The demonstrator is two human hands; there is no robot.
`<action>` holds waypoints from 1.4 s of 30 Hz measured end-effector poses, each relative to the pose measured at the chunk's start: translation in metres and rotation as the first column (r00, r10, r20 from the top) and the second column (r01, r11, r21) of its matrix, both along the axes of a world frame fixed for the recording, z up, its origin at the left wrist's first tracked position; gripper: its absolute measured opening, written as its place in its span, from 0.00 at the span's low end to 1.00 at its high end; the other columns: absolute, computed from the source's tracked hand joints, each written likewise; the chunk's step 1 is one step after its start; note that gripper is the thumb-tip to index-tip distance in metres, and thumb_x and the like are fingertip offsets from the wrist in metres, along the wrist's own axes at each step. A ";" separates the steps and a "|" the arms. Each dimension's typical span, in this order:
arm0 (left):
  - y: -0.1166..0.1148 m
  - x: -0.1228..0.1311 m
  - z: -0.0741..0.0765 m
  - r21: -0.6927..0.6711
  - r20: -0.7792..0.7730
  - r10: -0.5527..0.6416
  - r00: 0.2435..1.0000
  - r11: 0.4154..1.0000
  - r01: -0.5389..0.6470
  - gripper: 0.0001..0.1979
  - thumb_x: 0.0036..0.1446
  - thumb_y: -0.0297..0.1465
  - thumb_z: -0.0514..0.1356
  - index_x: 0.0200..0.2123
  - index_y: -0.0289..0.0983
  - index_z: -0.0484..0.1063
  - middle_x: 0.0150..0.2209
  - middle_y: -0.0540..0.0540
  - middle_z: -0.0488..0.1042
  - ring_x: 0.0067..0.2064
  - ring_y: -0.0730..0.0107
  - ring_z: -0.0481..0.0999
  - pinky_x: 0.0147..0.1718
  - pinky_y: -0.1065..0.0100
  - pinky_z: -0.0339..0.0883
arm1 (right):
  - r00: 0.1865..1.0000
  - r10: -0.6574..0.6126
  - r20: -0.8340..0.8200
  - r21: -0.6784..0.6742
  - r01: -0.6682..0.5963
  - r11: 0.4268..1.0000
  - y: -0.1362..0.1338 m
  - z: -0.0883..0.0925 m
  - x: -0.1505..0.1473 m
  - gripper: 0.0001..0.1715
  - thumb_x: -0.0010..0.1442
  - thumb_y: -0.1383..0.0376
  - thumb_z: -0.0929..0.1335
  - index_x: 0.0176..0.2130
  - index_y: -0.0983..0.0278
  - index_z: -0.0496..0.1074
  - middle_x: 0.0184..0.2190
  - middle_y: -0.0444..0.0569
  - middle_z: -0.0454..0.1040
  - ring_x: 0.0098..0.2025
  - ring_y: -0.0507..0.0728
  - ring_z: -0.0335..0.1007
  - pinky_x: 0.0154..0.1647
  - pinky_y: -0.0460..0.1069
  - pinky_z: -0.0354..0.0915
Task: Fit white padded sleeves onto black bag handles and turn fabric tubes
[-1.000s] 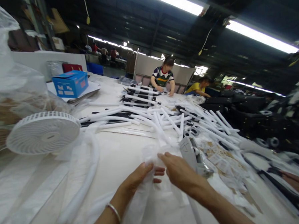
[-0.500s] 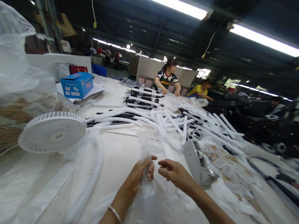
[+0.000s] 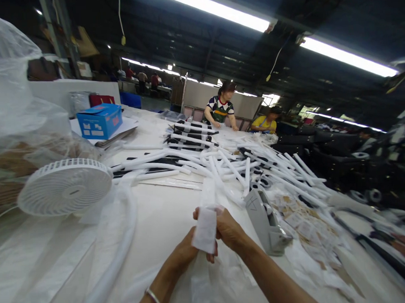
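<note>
A narrow, translucent white plastic bag [image 3: 205,229] runs lengthwise in front of me, its upper part folded over toward me. My left hand [image 3: 187,248] grips it from the left, with some fingers hidden behind the folded flap. From the right, my right hand [image 3: 228,228] pinches the same plastic near the fold. Just right of my right hand stands a grey tape dispenser [image 3: 268,222]. Beyond my hands lies a spread of long white-wrapped tubes [image 3: 220,168], some with black parts showing.
A white fan [image 3: 67,190] and a blue box [image 3: 99,122] stand at the left, beside a large clear plastic sack [image 3: 3,103]. Small packets [image 3: 306,223] lie in a heap at the right. Across the table a co-worker [image 3: 220,107] handles plastic; another person in yellow [image 3: 265,123] is further right.
My right hand has come in from an empty, half-open pose and now grips the plastic. The bag's top is folded down over my left hand. The view has shifted slightly.
</note>
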State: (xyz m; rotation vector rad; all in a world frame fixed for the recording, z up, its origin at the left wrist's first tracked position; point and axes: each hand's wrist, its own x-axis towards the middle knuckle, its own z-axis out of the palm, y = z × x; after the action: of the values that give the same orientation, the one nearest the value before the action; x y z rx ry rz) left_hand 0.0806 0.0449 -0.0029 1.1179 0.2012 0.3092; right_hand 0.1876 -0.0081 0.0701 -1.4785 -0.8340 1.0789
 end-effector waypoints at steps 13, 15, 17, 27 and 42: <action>-0.005 0.000 0.001 -0.142 0.089 -0.060 0.994 0.987 0.072 0.22 0.55 0.46 0.61 0.33 0.29 0.73 0.25 0.39 0.78 0.25 0.66 0.78 0.27 0.70 0.66 | 0.998 -0.056 0.020 0.175 0.052 0.983 0.005 0.050 -0.002 0.28 0.50 0.50 0.75 0.42 0.68 0.78 0.33 0.54 0.80 0.38 0.59 0.76 0.42 0.53 0.68; -0.005 0.000 0.002 -0.142 0.090 -0.061 0.994 0.987 0.073 0.22 0.55 0.46 0.62 0.33 0.29 0.73 0.27 0.39 0.79 0.27 0.65 0.78 0.28 0.69 0.66 | 0.999 -0.015 0.043 0.190 0.007 0.982 0.002 0.056 -0.003 0.28 0.51 0.49 0.74 0.42 0.67 0.78 0.34 0.54 0.81 0.40 0.61 0.76 0.42 0.54 0.69; -0.004 -0.001 0.003 -0.147 0.092 -0.066 0.994 0.986 0.079 0.22 0.53 0.47 0.63 0.32 0.29 0.74 0.27 0.39 0.79 0.27 0.64 0.78 0.29 0.68 0.65 | 0.998 0.015 0.057 0.207 -0.027 0.978 -0.002 0.060 -0.004 0.27 0.51 0.49 0.73 0.42 0.67 0.78 0.34 0.54 0.81 0.40 0.61 0.76 0.42 0.54 0.69; -0.001 -0.016 0.043 -0.009 0.199 -0.045 0.979 0.999 0.048 0.28 0.47 0.45 0.68 0.44 0.29 0.75 0.41 0.35 0.78 0.44 0.55 0.75 0.45 0.60 0.63 | 0.990 0.104 0.097 0.015 -0.106 0.994 -0.016 0.060 -0.003 0.30 0.52 0.45 0.71 0.44 0.65 0.78 0.14 0.39 0.67 0.12 0.46 0.54 0.10 0.42 0.49; -0.019 -0.027 0.070 0.044 0.098 0.175 0.980 0.983 -0.180 0.19 0.59 0.44 0.59 0.36 0.32 0.75 0.30 0.45 0.75 0.31 0.68 0.73 0.35 0.68 0.63 | 0.453 -0.347 0.821 0.505 -0.293 0.812 -0.051 0.097 0.013 0.17 0.55 0.65 0.73 0.46 0.57 0.74 0.49 0.50 0.75 0.56 0.61 0.67 0.63 0.62 0.56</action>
State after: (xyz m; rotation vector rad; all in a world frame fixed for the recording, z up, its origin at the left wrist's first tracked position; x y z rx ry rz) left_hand 0.0540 0.0263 0.0666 1.1371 0.2112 0.5282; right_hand 0.2009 -0.0595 0.1669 -1.4215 -1.7047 -0.1994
